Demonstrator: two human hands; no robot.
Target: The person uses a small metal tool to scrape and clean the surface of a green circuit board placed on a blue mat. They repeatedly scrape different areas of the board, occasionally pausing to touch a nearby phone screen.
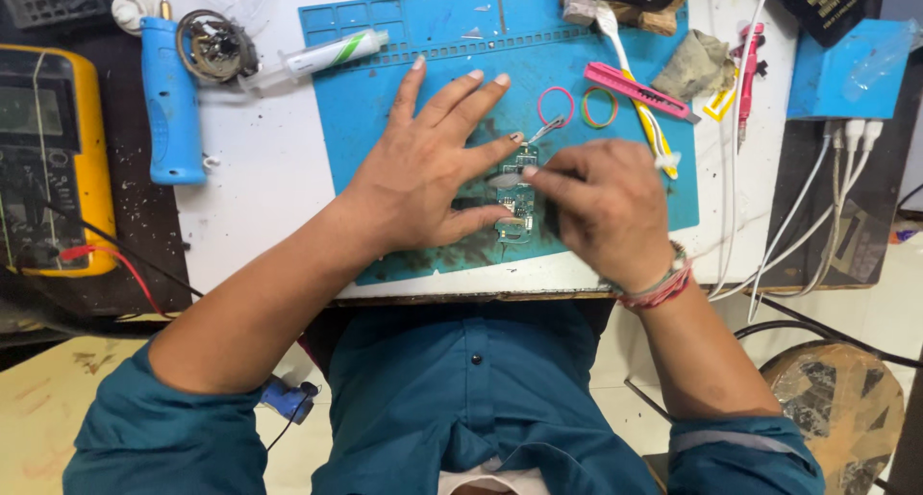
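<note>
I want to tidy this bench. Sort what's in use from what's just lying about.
In use:
left hand pressing down the circuit board
right hand pinching tweezers
blue mat underneath

Lying about:
multimeter
syringe
pink knife
two rubber bands
toothbrush
white cables

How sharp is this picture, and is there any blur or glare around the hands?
Head view: evenly lit, soft shadows; the left hand is sharp, the right hand is slightly motion-blurred over the small circuit board; no strong glare on the blue mat.
</note>
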